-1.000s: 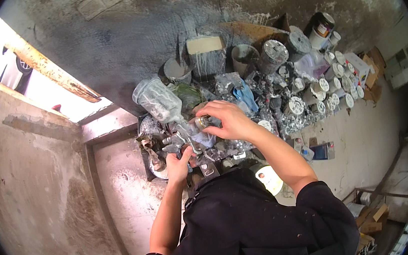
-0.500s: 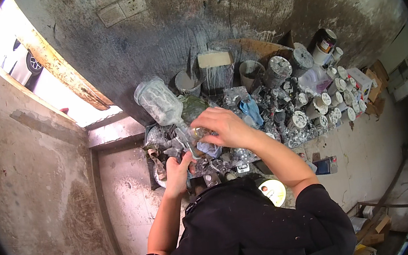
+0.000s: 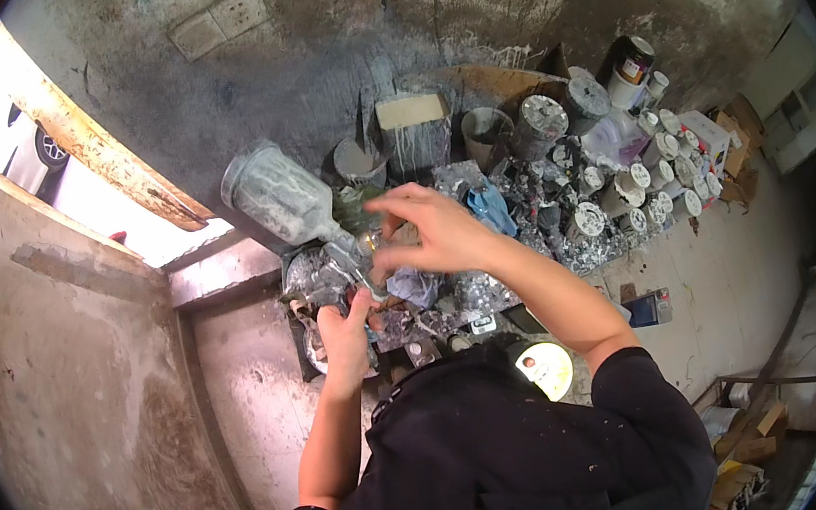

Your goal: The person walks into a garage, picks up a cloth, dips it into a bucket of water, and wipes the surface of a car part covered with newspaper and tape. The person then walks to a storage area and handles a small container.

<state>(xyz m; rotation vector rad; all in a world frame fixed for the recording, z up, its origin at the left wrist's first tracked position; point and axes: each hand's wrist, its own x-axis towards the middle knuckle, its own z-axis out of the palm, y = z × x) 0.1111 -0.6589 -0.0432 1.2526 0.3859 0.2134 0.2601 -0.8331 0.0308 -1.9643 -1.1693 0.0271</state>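
A paint spray gun (image 3: 345, 252) with a big cloudy cup (image 3: 277, 197) is tilted over the left end of the bench, the cup leaning up to the left. My left hand (image 3: 344, 335) is closed round the gun's handle, thumb up along it; its other fingers are mostly hidden. Beside the gun's brass-coloured nozzle (image 3: 367, 243), my right hand (image 3: 436, 232) has its thumb and fingers apart, with a gap between them. No object shows in that hand. A blue-grey cloth (image 3: 414, 288) lies below it.
The paint-crusted bench (image 3: 488, 291) carries several splattered cans (image 3: 544, 118) and small paint pots (image 3: 588, 218) at the right. A drip-covered square tin (image 3: 414, 133) and a bucket (image 3: 359, 163) stand by the wall. A yellow-white lid (image 3: 545, 371) lies low near my body.
My right thumb and fingers have spread apart beside the nozzle. The spray gun, still in my left hand, sits slightly farther left in view, and the whole view has shifted a little.
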